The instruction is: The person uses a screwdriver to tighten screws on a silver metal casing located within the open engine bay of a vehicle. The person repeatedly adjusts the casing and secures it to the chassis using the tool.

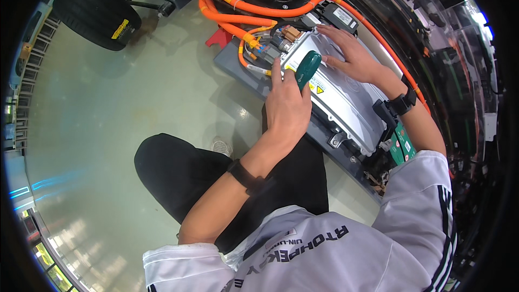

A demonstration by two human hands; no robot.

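My left hand (288,109) is closed round a green hand tool (308,66) with a rounded end. Its working end is hidden, so its exact kind cannot be told. The index finger stretches forward beside the cable connectors (268,53) at the corner of a silver metal housing (354,109). Fingers extended, my right hand (354,58) rests on or just over the top of that housing, near its far end, and holds nothing. Yellow warning labels (320,90) show on the housing next to the tool.
Thick orange cables (259,8) loop around the far end and along the right of the housing. A grey ledge (233,70) runs beneath it. A black tyre (97,13) stands at the far left. Green labelled boxes (403,146) sit near my right elbow.
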